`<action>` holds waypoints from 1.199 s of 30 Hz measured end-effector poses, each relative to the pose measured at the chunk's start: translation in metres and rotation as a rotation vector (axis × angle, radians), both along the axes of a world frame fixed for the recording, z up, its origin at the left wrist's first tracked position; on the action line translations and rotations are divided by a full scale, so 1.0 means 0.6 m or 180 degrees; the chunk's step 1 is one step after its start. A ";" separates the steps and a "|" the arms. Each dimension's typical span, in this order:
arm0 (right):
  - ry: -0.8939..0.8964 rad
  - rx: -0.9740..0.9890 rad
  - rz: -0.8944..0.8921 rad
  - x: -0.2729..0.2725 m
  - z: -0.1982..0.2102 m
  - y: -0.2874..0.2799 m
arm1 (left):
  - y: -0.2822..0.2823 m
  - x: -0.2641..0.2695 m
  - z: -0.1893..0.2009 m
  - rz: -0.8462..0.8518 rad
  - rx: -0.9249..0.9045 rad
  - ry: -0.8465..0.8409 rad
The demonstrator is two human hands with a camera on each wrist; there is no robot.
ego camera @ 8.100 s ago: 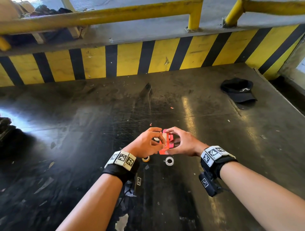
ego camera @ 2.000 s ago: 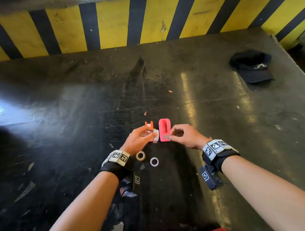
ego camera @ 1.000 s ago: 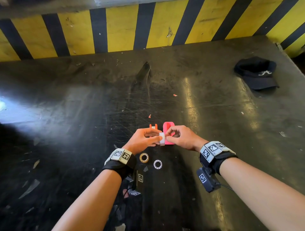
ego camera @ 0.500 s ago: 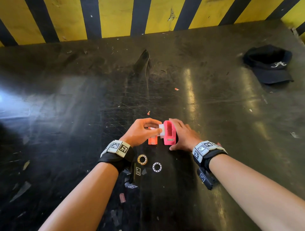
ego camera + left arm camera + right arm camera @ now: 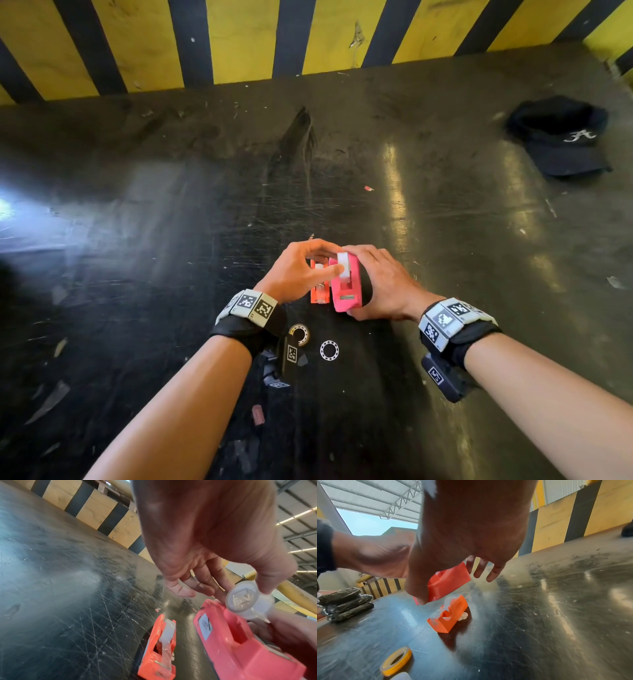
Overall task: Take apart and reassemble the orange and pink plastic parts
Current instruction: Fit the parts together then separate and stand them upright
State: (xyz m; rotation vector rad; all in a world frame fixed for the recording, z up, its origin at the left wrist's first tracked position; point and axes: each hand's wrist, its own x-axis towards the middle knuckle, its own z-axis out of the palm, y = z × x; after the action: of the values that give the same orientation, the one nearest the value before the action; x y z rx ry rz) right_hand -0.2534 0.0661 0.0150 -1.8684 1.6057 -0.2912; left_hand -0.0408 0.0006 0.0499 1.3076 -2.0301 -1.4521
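My right hand [image 5: 376, 281] grips a pink tape dispenser [image 5: 346, 289] and holds it tilted above the dark tabletop [image 5: 171, 240]. My left hand [image 5: 305, 270] pinches a white tape spool [image 5: 343, 264] between thumb and fingers at the top of the pink dispenser's slot. In the left wrist view the spool [image 5: 247, 600] sits just over the slot of the pink dispenser [image 5: 240, 642]. An orange dispenser [image 5: 319, 291] with its own white roll stands on the table just left of the pink one, also in the right wrist view as the orange dispenser [image 5: 449, 616].
A yellowish tape roll [image 5: 300, 334] and a white ring [image 5: 329, 350] lie near my left wrist. A black cap [image 5: 561, 137] lies at the back right. The yellow-and-black striped wall [image 5: 239, 41] borders the far side. Black wrapped bundles [image 5: 344, 604] sit off to the left.
My right hand went from pinching at the pink dispenser to gripping and lifting it. My left hand brought the white spool from beside the orange dispenser to the top of the pink one.
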 end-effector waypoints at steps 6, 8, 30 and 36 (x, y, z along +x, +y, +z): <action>-0.0126 -0.0147 0.0022 0.008 0.036 0.011 | 0.014 0.007 0.007 -0.0043 -0.0365 -0.0295; -0.0140 -0.0189 0.0017 0.010 0.041 0.015 | 0.018 0.009 0.009 -0.0054 -0.0376 -0.0420; -0.0461 -0.0191 -0.0055 0.011 0.040 0.040 | 0.050 0.013 0.041 -0.0267 -0.0602 -0.0268; -0.0256 -0.0073 0.0083 0.013 0.046 0.038 | 0.057 0.015 0.062 -0.0615 -0.0905 -0.0656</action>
State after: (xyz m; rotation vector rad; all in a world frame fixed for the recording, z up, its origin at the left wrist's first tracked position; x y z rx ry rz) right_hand -0.2453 0.0887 0.0423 -1.8697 1.5290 -0.3701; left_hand -0.0316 0.0350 0.0873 1.2109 -2.4492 -1.0830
